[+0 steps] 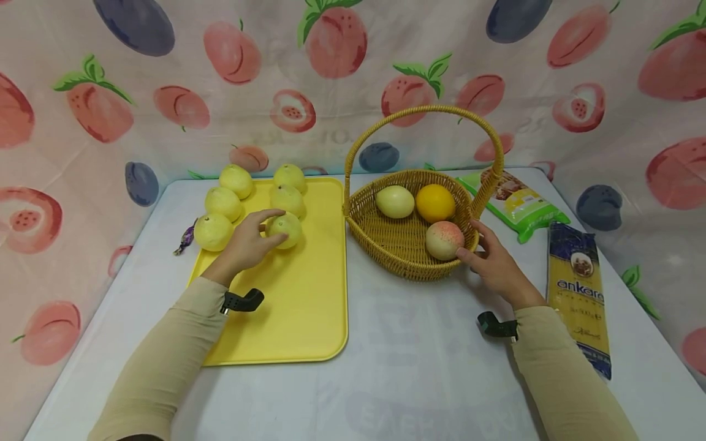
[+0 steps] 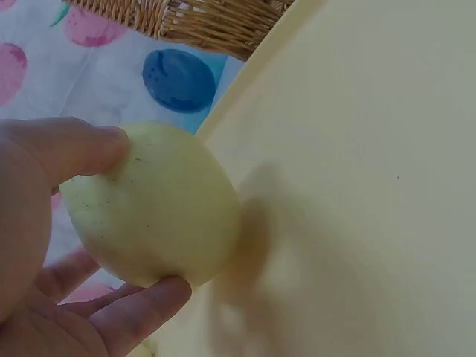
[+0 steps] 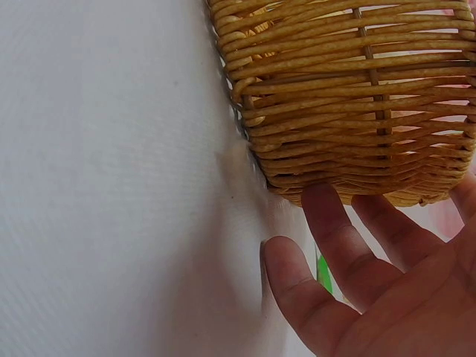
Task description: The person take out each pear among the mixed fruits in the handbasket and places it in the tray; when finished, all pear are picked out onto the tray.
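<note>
My left hand (image 1: 250, 242) pinches a pale yellow-green round fruit (image 2: 152, 204) between thumb and fingers, close over the yellow tray (image 1: 298, 306). Two more such fruits stand behind it, and a row of similar pale fruits (image 1: 214, 232) lies along the tray's left side. With the thumb at the rim and the other fingers outside against the weave, my right hand (image 1: 496, 266) holds the wicker basket (image 1: 386, 240). Inside it sit a pale yellow-green fruit (image 1: 394, 202), an orange (image 1: 436, 203) and a peach (image 1: 444, 241), which lies beside the right thumb.
Behind the basket's right side lies a green packet (image 1: 521, 205). A blue and yellow "ankara" packet (image 1: 579, 294) is at the right. The basket's tall handle (image 1: 425, 110) arches over it. A small purple wrapped candy (image 1: 186, 237) lies left of the tray.
</note>
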Demonstrator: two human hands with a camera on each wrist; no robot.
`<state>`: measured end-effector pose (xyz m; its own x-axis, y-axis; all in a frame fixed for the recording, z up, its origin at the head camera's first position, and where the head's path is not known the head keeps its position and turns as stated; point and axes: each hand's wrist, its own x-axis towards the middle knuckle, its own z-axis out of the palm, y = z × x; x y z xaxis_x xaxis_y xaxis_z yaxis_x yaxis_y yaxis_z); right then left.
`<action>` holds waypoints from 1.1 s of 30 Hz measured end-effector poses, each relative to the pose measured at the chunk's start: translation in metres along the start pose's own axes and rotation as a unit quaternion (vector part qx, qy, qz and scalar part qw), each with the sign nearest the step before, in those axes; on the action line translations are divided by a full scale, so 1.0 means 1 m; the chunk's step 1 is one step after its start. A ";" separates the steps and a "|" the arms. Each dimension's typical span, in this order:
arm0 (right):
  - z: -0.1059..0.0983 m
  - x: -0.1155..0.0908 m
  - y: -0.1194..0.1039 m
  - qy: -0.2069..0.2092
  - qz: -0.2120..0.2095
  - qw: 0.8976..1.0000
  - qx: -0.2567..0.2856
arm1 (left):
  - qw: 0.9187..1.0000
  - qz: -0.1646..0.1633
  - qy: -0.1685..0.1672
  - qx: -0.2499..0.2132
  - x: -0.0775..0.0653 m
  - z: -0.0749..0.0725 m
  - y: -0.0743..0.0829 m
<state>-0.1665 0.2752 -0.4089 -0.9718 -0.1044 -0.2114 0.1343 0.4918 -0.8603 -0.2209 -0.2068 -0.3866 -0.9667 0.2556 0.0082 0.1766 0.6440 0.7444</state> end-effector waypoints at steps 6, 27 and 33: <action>0.001 0.001 0.001 0.000 0.000 1.000 0.001 | 0.999 -0.037 -0.008 -0.007 0.002 -0.001 -0.004; 0.001 0.000 0.000 -0.001 0.009 1.000 -0.001 | 0.999 -0.040 -0.011 -0.007 0.006 0.000 -0.009; 0.000 -0.001 -0.001 -0.001 -0.002 1.000 -0.005 | 0.992 0.076 0.081 0.059 -0.002 -0.008 0.026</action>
<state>-0.1661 0.2745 -0.4076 -0.9721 -0.1079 -0.2081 0.1280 0.4995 -0.8568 -0.2163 -0.1965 -0.3619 -0.9423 0.2435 0.2296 0.3347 0.6885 0.6434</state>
